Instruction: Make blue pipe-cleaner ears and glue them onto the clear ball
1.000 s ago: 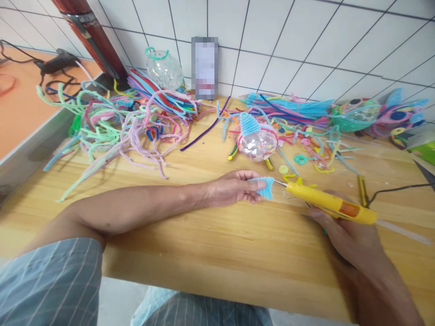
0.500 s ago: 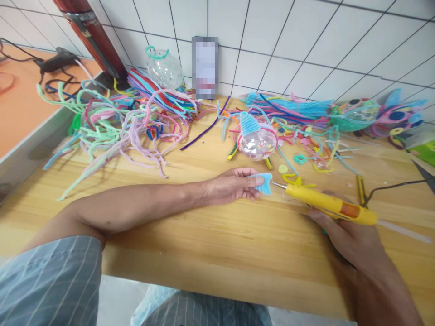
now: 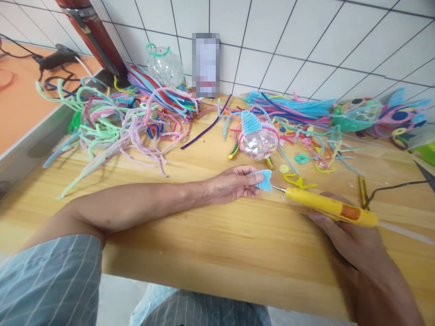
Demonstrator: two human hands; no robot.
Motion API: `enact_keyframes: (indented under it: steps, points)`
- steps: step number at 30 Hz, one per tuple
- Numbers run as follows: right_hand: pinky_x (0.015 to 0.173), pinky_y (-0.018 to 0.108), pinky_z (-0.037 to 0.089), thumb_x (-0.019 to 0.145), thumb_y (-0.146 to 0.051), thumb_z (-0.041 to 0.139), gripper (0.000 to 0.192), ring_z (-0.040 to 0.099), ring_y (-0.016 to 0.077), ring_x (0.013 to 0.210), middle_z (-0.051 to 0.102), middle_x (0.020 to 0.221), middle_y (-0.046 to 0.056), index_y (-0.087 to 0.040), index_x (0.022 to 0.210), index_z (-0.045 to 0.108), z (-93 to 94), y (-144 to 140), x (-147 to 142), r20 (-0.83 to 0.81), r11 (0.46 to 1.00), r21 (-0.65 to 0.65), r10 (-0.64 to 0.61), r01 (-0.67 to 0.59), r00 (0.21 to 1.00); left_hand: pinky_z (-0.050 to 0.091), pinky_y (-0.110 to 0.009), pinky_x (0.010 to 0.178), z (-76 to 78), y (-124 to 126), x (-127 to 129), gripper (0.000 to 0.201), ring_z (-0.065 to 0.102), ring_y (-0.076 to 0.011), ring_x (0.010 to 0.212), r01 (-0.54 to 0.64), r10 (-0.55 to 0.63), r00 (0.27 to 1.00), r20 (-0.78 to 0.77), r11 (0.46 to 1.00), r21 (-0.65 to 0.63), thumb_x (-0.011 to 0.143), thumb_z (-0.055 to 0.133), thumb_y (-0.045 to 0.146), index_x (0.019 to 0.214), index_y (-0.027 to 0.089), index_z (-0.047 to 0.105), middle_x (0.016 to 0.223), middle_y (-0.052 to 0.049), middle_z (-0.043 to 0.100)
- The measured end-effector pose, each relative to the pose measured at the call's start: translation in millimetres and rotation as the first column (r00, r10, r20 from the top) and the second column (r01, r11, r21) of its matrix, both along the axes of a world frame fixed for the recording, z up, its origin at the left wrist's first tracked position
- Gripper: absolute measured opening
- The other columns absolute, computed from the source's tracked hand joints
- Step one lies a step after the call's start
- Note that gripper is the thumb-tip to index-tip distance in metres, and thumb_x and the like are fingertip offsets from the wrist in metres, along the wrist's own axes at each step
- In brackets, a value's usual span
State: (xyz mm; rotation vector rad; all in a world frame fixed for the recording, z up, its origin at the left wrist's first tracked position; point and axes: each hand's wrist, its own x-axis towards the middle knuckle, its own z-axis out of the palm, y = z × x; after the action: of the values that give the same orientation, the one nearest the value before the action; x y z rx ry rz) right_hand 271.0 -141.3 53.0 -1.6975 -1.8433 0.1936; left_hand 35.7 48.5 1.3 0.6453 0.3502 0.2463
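Observation:
Between thumb and fingers, my left hand pinches a small ribbed light-blue piece made of pipe cleaners. My right hand grips a yellow hot glue gun, a clear glue stick jutting from its back. The gun's metal nozzle points left, at the lower right edge of the blue piece; whether it touches, I cannot tell. Just beyond my left hand stands a clear plastic ball with a pink pipe-cleaner band and a blue ribbed fin on top.
Tangled pipe cleaners lie at the left, with a blue bundle along the wall. A phone leans on the tiles near a clear bowl. Yellow-handled pliers lie by the ball. Decorated fish-like figures sit back right. A black cord runs right.
The glue gun's tip has come slightly lower against the blue piece's edge. Otherwise the view shifts only a little; both hands keep their holds.

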Motion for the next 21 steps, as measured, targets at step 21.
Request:
enact_keyframes:
  steps: [21]
  points:
    - [0.067, 0.04, 0.063, 0.1, -0.04, 0.066, 0.01, 0.073, 0.0272, 0.075, 0.073, 0.086, 0.002, -0.034, 0.093, 0.07, -5.3, -5.2, 5.3, -0.092, 0.99, -0.122, -0.086, 0.074, 0.992, 0.055, -0.02, 0.065, -0.1, -0.2, 0.0, 0.057, 0.072, -0.0071, 0.065, -0.013, 0.013, 1.0, 0.006, 1.0, 0.014, 0.063, 0.108, 0.046, 0.091, 0.015, 0.069, 0.08, 0.003, 0.076]
